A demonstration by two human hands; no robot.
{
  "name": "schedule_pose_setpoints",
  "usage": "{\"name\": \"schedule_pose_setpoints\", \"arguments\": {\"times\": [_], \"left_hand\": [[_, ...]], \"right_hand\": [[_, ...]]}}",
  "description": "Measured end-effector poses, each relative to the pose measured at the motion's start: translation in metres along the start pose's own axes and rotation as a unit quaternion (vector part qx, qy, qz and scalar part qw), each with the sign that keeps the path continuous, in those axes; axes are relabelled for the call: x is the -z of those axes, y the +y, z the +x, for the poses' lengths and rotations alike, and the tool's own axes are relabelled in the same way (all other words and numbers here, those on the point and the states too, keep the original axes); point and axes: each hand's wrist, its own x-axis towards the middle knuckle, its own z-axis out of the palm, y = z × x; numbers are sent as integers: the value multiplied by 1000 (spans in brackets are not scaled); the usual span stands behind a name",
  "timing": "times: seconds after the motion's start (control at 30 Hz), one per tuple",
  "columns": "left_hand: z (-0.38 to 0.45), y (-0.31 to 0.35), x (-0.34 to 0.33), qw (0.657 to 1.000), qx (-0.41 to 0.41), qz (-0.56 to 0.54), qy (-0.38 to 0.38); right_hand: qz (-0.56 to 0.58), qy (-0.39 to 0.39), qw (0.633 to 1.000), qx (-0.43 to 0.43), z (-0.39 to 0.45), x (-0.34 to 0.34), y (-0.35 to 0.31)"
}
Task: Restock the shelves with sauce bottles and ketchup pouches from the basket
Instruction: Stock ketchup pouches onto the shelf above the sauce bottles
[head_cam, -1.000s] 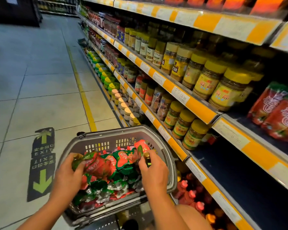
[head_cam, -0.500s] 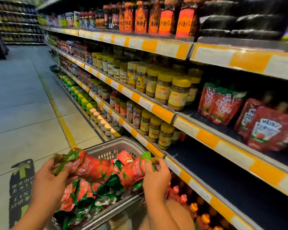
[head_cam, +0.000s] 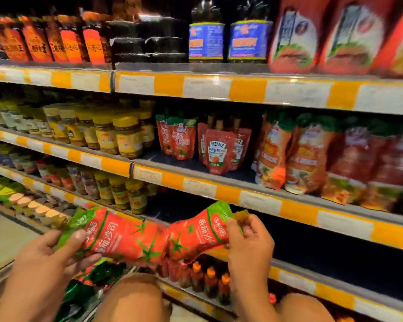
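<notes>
Ketchup pouches, one [head_cam: 116, 235] gripped by the left hand [head_cam: 44, 256] and one [head_cam: 196, 233] pinched by the right hand [head_cam: 247, 242], sit up in front of the shelves [head_cam: 261, 201].

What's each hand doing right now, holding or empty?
Left hand: grips a ketchup pouch by its green top end.
Right hand: fingers pinch the green top of a second ketchup pouch.
</notes>
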Motion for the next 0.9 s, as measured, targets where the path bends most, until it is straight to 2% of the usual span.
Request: {"name": "schedule_pose_setpoints", "arguments": {"times": [0.1,0.2,0.3,0.47,0.67,0.9], "left_hand": [[-15,0,-54,996,30,-29,-79],[-33,-6,-106,991,70,-16,-117],[-64,-17,-162,977,73,4,-200],[-119,-48,-242,957,167,-15,-238],[-182,-88,-311,924,248,-7,-291],[-223,-120,-372,911,276,-21,-307]], "right_hand": [[37,71,997,-1,6,64,-13],[43,139,989,-8,8,130,-22],[43,213,976,11,4,193,-26],[53,330,942,36,-9,277,-21],[22,420,906,45,-23,349,-19],[14,482,873,71,-13,401,-29]]}}
